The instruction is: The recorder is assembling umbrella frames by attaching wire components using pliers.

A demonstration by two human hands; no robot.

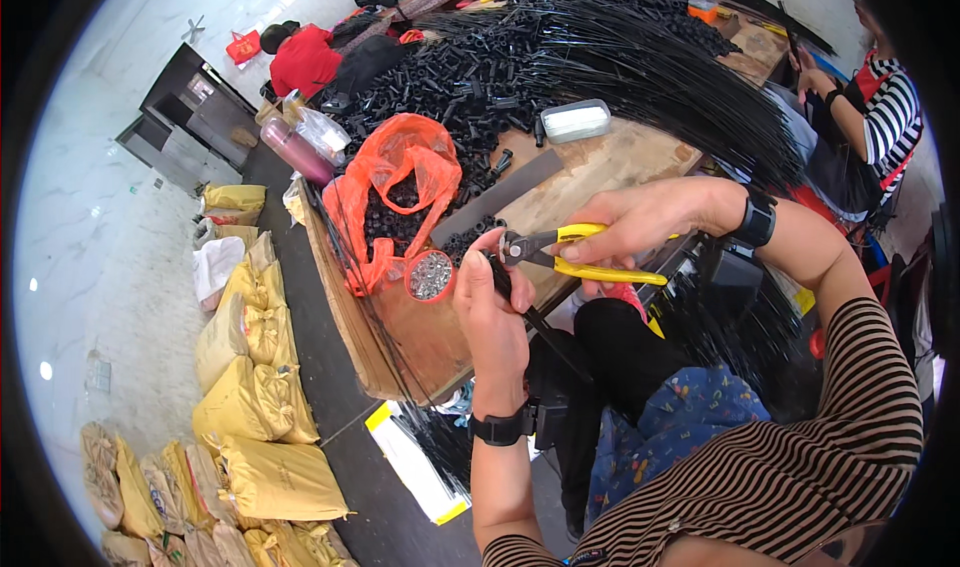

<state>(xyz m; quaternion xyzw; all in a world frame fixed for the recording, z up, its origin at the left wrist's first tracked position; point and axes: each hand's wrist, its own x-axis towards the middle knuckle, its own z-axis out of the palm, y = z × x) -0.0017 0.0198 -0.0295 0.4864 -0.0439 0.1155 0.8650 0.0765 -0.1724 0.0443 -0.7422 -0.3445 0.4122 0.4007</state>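
Observation:
My left hand (492,312) is closed around a small black fitting (501,277), with a thin black rod or cable (556,341) running from it down toward my lap. My right hand (640,225) grips pliers with yellow handles (625,276). Their jaws meet the top of the fitting, by my left thumb and fingertips; whether they pinch it I cannot tell. Just left of my left hand, a small round red tub (409,285) holds shiny metal pieces. Behind it lies an open orange-red plastic bag (346,202) with black rings in it.
A flat grey bar (503,195) and a clear box (577,122) lie on the wooden table (640,157). Beyond are heaped black fittings (440,92) and long black rods (670,77). Yellow sacks (285,477) line the left wall. A person in striped sleeves (893,117) sits at right.

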